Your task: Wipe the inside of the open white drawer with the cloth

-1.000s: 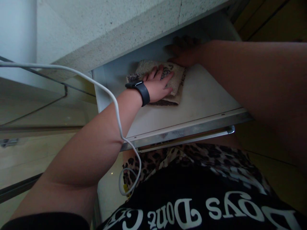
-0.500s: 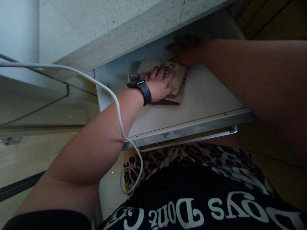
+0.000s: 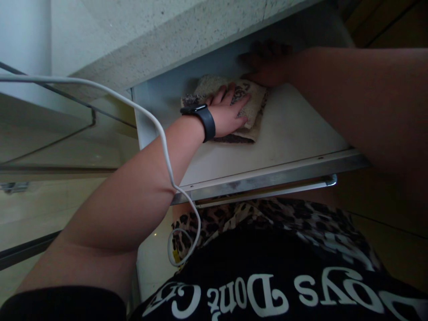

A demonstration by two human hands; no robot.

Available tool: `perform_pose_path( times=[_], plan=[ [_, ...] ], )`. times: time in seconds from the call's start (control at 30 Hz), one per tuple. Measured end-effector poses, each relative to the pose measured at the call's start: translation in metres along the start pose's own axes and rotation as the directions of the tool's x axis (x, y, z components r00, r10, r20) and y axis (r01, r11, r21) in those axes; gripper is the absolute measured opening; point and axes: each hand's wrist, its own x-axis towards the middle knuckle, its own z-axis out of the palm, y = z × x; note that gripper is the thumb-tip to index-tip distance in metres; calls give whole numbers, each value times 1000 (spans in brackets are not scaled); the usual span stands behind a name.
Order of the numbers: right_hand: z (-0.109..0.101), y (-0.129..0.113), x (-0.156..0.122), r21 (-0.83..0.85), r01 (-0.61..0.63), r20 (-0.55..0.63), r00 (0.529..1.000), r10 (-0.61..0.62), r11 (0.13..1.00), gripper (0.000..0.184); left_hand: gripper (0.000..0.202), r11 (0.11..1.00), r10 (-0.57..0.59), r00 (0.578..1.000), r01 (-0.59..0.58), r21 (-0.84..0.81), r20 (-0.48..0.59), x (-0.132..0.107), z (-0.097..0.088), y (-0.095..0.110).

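A folded beige towel [image 3: 258,102] with a dark pattern lies on the white floor of a pulled-out drawer [image 3: 284,129]. My left hand [image 3: 229,113], with a black watch [image 3: 204,119] on its wrist, rests flat on top of the towel, fingers spread. Deeper in the drawer, in shadow, my right hand [image 3: 267,64] is stretched out with its fingers apart, beside the towel's far right corner. It appears to hold nothing, though the dimness blurs its fingertips.
A speckled stone countertop [image 3: 160,49] overhangs the back of the drawer. Along the drawer's front runs a metal handle [image 3: 267,191], close against my body. A white cable [image 3: 157,118] hangs across my left forearm.
The drawer, towel and both hands appear slightly higher and farther right in the view. My left hand stays spread on the towel, and my right hand stays deep in the drawer.
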Motion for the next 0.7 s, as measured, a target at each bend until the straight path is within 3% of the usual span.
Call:
perform_pose_path(
  times=[0.7],
  plan=[
    [-5,-3,-2,-45,-22,12,1000,22,999,88,82,1000,-3,1000,3,-22,-25,-5,-3,3]
  ],
)
